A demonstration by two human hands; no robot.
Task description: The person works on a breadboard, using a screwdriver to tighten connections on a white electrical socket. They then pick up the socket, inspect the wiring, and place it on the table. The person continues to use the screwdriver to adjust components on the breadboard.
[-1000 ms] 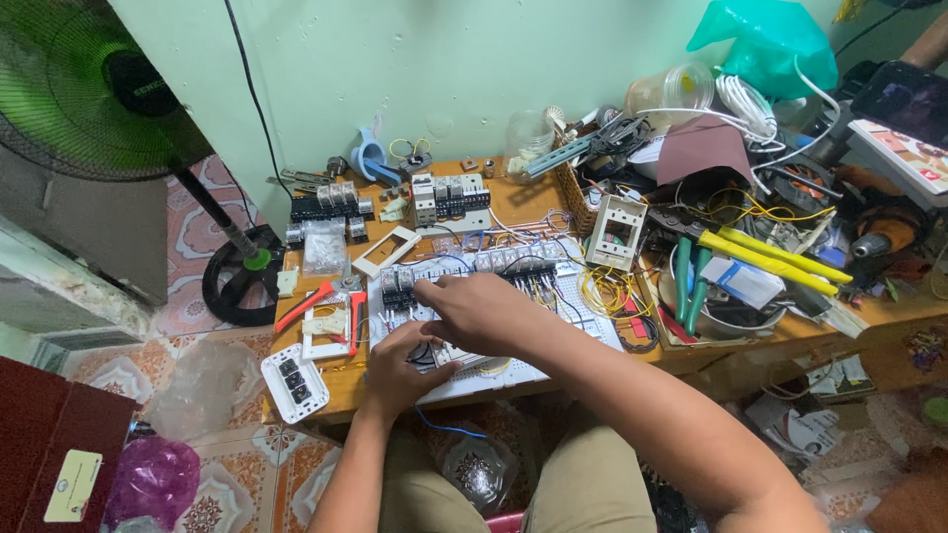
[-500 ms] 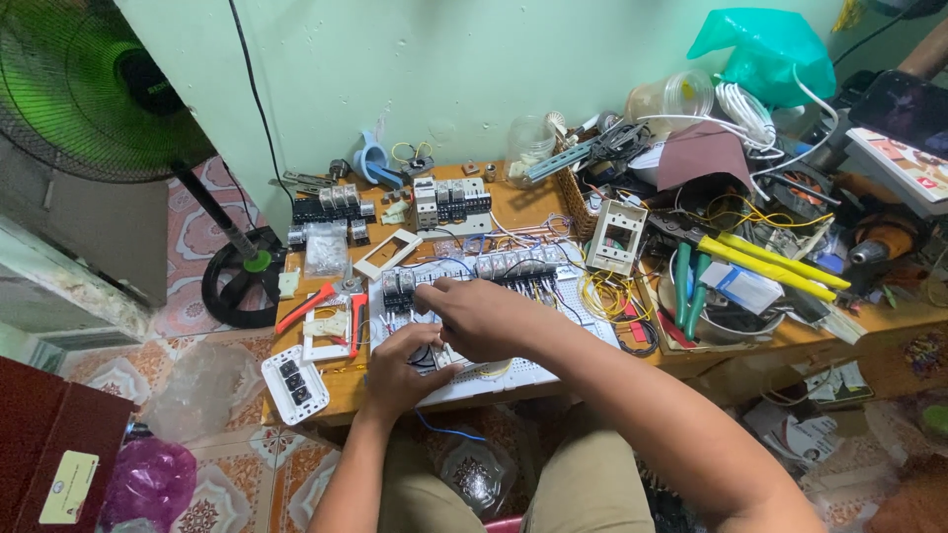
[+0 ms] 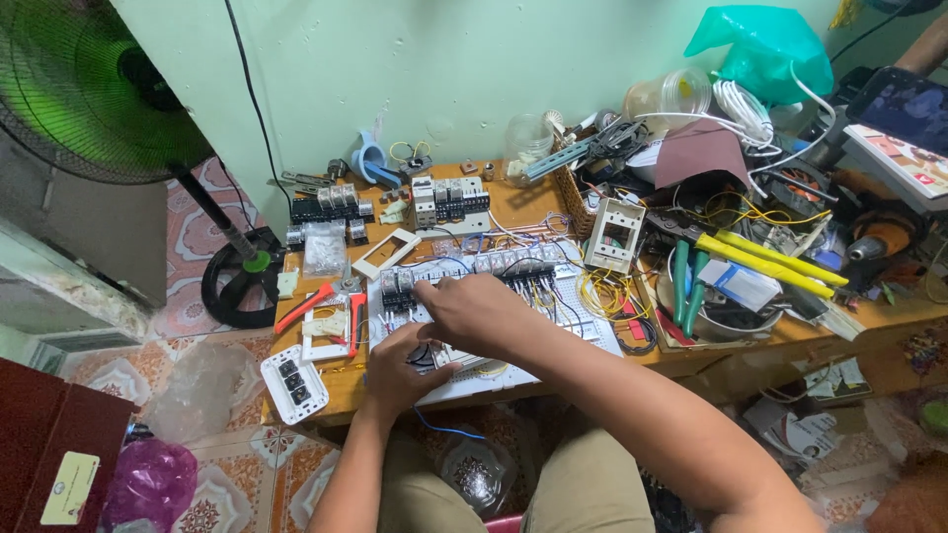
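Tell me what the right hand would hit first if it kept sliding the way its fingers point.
The right hand points left across the white wiring board. Going straight on, it would probably meet the black components at the board's left end first, then the red-handled pliers. Depth is uncertain.

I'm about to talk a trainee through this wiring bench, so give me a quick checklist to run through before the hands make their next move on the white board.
1. Both hands on the work: ok. Left hand and right hand rest on the white wiring board.
2. Board fully supported: not ok. Its near edge overhangs the wooden table.
3. View of the contact point: not ok. The right hand covers it.
4. Cutters within reach: ok. The red-handled pliers lie just left of the board.
5. Loose parts out of the way: not ok. The white socket plate sits at the table's edge.
6. Wires seated: cannot tell.
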